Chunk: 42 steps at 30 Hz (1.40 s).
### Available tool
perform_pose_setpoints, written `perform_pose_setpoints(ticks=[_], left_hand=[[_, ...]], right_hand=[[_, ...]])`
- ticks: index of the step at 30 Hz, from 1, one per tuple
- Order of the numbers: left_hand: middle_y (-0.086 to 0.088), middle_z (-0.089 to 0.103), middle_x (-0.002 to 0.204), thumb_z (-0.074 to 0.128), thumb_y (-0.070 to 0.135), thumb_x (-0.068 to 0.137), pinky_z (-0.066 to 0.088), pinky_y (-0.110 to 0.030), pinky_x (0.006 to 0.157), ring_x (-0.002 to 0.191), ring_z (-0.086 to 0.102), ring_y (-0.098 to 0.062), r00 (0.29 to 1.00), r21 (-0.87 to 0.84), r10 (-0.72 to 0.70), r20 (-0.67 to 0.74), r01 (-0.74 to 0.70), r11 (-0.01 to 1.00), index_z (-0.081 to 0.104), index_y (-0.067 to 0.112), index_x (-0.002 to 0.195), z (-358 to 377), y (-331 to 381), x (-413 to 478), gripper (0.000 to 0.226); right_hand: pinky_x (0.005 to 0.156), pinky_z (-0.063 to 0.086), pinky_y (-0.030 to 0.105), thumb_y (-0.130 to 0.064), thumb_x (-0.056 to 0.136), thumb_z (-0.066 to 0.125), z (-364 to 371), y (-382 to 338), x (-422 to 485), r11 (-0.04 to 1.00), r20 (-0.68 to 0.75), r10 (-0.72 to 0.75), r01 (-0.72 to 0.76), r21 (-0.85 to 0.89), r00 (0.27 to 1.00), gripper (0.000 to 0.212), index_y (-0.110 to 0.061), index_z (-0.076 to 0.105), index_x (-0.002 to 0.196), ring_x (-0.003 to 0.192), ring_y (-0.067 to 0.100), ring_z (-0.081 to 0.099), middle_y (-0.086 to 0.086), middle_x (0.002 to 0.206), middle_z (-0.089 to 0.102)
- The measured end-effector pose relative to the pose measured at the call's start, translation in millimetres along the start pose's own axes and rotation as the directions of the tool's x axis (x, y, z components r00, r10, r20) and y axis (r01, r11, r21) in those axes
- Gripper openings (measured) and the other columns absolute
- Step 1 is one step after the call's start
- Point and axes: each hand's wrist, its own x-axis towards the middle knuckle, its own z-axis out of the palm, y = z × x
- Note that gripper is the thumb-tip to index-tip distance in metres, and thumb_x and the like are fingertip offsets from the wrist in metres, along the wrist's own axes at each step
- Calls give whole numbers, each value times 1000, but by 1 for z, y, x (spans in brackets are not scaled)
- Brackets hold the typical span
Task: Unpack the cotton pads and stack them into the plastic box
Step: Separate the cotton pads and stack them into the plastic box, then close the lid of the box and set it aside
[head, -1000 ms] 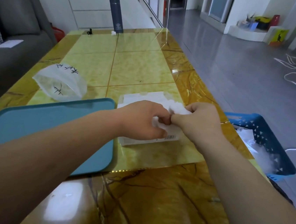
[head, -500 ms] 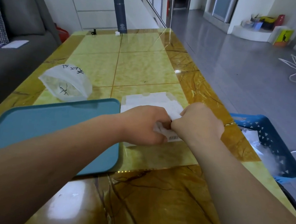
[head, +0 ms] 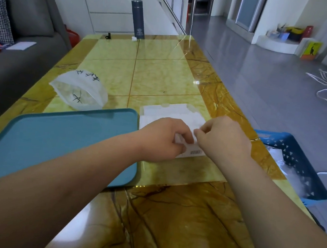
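Observation:
A white cotton pad packet [head: 193,152] with a barcode lies on the table, partly over a clear plastic box [head: 167,109]. My left hand [head: 163,139] pinches the packet's near left part. My right hand [head: 221,139] pinches its top edge right beside the left fingers. Both hands hide most of the packet. A second translucent bag of pads [head: 80,90] with black writing lies further left.
A teal tray [head: 56,138] lies left of the hands. A blue basket [head: 298,160] holding white wrapping stands off the table's right edge. A dark flask [head: 138,19] stands at the table's far end. A grey sofa [head: 15,51] runs along the left.
Both hands stay pinched on the packet. The right hand has lifted a little, its fingers now at the packet's top edge. The camera view has shifted slightly.

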Motion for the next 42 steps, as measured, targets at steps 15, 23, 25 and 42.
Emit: perform_pose_setpoints(ticks=[15,23,25,42], left_hand=[[-1,60,83,69,14,98,40,-26,51,57,50,-10,758,-841,-652,-13,344,418,51,11,143,-32,-81,-3,49],[11,70,119,67,10,97,59,-33,91,105,72,-11,806,-729,-535,-253,205,653,60,34,132,-13,-77,2,43],[10,66,121,69,6,95,59,-29,87,104,70,-12,775,-710,-538,-330,172,683,59,34,122,-13,-74,3,40],[8,42,157,64,7,92,56,-32,97,120,62,-8,908,-295,-289,-302,199,934,62,24,139,-14,-45,-66,50]], right_hand=[[119,31,39,-28,110,37,31,-12,4,947,97,-218,187,260,971,51,-13,35,159,159,18,20,1,167,35],[127,19,34,-19,105,50,37,-6,8,829,-13,-175,154,537,985,78,-22,3,167,160,13,8,-3,175,5],[120,18,31,-17,98,64,35,-5,4,794,-99,-189,211,570,977,104,-32,-14,165,159,9,-2,-9,172,-13],[127,19,48,-42,98,66,32,-7,-20,915,70,-402,402,17,913,49,-51,55,144,159,13,19,-9,169,33]])
